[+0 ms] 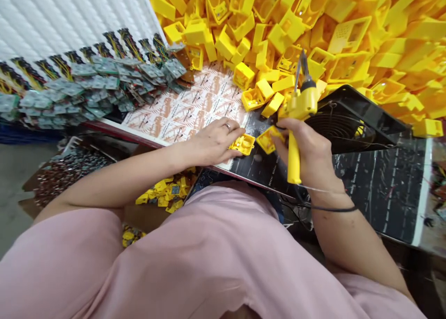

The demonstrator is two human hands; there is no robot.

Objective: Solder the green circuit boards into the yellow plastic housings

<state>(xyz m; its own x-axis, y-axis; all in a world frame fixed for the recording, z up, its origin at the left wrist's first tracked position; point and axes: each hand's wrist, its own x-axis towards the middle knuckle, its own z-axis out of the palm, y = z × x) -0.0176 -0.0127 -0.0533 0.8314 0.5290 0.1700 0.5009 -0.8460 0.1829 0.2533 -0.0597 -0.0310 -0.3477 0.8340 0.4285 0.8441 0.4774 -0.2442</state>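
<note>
My left hand (218, 142), a ring on one finger, is closed on a small yellow plastic casing (245, 144), its hollow side up, at the bench edge. My right hand (308, 145) is wrapped round a yellow soldering gun (302, 106) whose metal tip points up and away from me. A thin wire trails from the foot of its handle. The fingertips of that hand also touch a second yellow casing (265, 139), slightly blurred; whether they grip it I cannot tell. Loose yellow casings (258, 98) lie just beyond both hands.
A large heap of yellow casings (341, 35) covers the back. Small circuit boards with wires (101, 82) are piled at left, beside white ribbed sheeting (69, 17). A black fan (348, 119) stands at right on the bench mat (376, 179). Below the edge, a box holds yellow parts (167, 191).
</note>
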